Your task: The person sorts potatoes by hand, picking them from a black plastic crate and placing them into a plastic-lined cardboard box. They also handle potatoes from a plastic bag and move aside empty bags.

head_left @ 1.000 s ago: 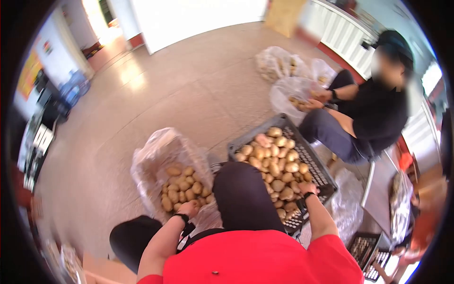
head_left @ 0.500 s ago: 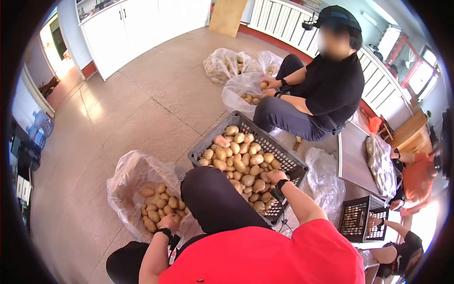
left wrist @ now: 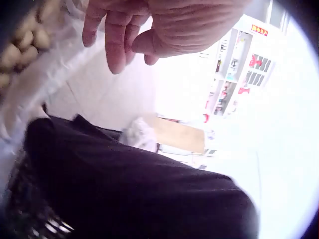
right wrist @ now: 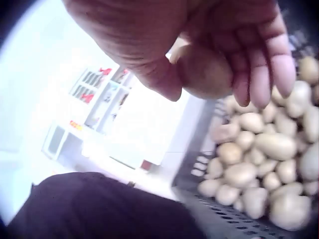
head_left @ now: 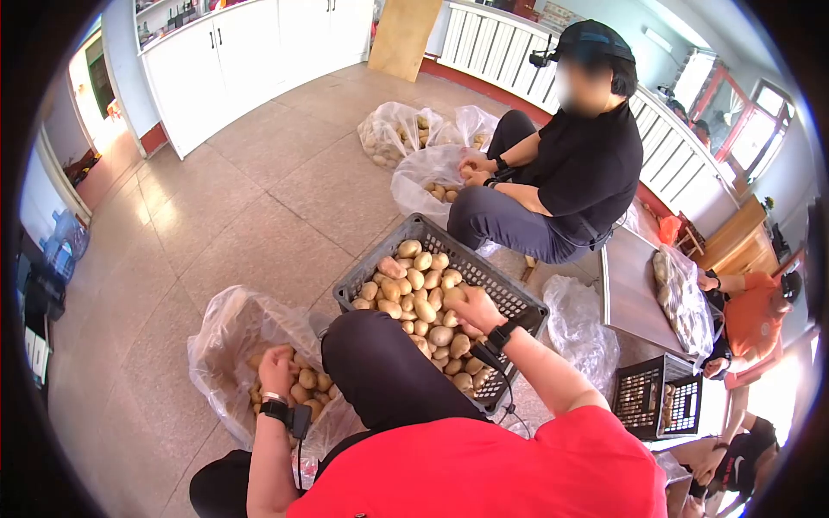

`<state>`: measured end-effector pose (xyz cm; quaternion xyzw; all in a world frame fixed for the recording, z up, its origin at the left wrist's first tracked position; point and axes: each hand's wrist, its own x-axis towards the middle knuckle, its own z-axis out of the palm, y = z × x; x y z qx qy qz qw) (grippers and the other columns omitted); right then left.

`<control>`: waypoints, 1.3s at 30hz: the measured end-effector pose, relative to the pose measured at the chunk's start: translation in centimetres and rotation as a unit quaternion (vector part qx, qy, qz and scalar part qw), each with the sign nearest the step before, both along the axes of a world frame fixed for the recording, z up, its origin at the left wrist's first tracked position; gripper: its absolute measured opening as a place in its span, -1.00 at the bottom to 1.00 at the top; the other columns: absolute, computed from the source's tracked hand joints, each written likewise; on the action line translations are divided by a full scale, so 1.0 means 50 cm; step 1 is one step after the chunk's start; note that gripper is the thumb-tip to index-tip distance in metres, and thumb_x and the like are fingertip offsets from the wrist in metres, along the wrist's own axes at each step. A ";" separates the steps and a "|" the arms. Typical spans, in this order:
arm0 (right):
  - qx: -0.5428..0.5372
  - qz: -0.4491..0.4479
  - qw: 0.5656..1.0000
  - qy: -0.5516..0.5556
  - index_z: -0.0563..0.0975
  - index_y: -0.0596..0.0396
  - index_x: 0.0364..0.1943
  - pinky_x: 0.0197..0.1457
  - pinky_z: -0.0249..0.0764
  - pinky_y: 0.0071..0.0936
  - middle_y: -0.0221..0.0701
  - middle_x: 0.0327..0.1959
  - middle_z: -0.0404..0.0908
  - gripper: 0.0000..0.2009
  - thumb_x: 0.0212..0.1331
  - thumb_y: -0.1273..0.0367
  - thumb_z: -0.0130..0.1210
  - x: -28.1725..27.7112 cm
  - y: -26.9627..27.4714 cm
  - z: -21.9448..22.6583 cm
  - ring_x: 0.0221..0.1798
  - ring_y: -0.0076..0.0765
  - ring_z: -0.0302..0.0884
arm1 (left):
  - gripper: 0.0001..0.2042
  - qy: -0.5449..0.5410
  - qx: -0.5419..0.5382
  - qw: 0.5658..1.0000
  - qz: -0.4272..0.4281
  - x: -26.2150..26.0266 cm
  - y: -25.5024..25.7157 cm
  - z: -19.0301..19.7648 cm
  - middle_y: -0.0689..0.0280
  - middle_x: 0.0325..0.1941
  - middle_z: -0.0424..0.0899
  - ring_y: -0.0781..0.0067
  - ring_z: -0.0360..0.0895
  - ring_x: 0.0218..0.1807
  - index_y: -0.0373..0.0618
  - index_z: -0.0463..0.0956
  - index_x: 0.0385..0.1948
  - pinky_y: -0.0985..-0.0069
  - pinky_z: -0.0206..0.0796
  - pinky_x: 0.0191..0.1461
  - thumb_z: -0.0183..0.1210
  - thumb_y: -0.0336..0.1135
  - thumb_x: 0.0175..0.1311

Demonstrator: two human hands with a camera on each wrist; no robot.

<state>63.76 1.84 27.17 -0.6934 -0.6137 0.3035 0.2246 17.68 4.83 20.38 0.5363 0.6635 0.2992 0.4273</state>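
My right hand [head_left: 477, 309] is above the black plastic crate [head_left: 505, 289], which is heaped with potatoes [right wrist: 276, 146]. Between its thumb and fingers it grips a single potato [right wrist: 204, 72], plain to see in the right wrist view. Over the clear plastic bag [head_left: 210, 345] on the left, my left hand [head_left: 276, 373] has its fingers hanging loosely, and the left wrist view shows nothing between them. Potatoes [head_left: 308, 388] lie inside that bag, partly hidden by the hand. My dark-trousered knee [head_left: 371, 363] rises between bag and crate.
A person in black [head_left: 596, 164] sits beyond the crate, handling potatoes over another plastic bag [head_left: 414, 186]. More filled bags [head_left: 393, 138] stand behind. To the right are crumpled plastic [head_left: 579, 332], a table [head_left: 635, 298] and another crate [head_left: 639, 401] with other people nearby.
My right hand has come up and left from the crate's near right part with a potato. My left hand has lifted off the bagged potatoes. The head view has turned right.
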 end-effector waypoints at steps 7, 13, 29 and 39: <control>0.070 0.241 0.967 -0.038 0.53 0.13 -0.23 -0.10 0.44 -0.23 -0.14 -0.34 0.60 -0.61 -0.04 0.12 0.16 -0.311 0.109 0.330 -0.21 -0.02 0.56 | -0.60 -0.492 0.008 0.870 0.005 0.127 -0.013 0.290 0.18 0.01 0.46 0.32 0.52 -0.15 -0.11 0.26 0.16 0.39 0.43 -0.04 0.01 -0.26 0.30; 0.137 0.351 0.926 -0.015 0.54 0.10 -0.25 -0.16 0.45 -0.18 -0.14 -0.37 0.61 -0.63 -0.06 0.13 0.16 -0.469 0.135 0.303 -0.23 0.03 0.55 | -0.59 -0.585 -0.001 0.811 -0.010 0.123 -0.009 0.305 0.23 -0.05 0.50 0.36 0.53 -0.11 -0.10 0.24 0.15 0.38 0.43 -0.03 0.03 -0.24 0.30; -0.121 0.058 0.982 -0.129 0.56 -0.01 -0.36 -0.19 0.47 -0.22 -0.25 -0.39 0.61 -0.73 -0.02 0.12 0.12 -0.032 -0.118 -0.066 -0.22 -0.07 0.58 | -0.70 0.253 -0.202 0.924 -0.204 -0.030 -0.130 -0.252 -0.04 -0.17 0.61 0.07 0.57 -0.08 -0.03 0.61 -0.25 0.30 0.37 0.07 0.08 -0.13 0.04; -0.200 0.052 0.954 -0.218 0.53 0.15 -0.28 -0.14 0.46 -0.07 -0.09 -0.36 0.60 -0.65 -0.03 0.15 0.12 -0.014 -0.203 -0.099 -0.19 0.04 0.56 | -0.68 0.262 -0.118 0.953 -0.097 0.000 -0.132 -0.255 -0.11 -0.06 0.54 -0.04 0.39 0.10 -0.01 0.56 -0.12 0.38 0.23 0.22 0.10 -0.22 0.05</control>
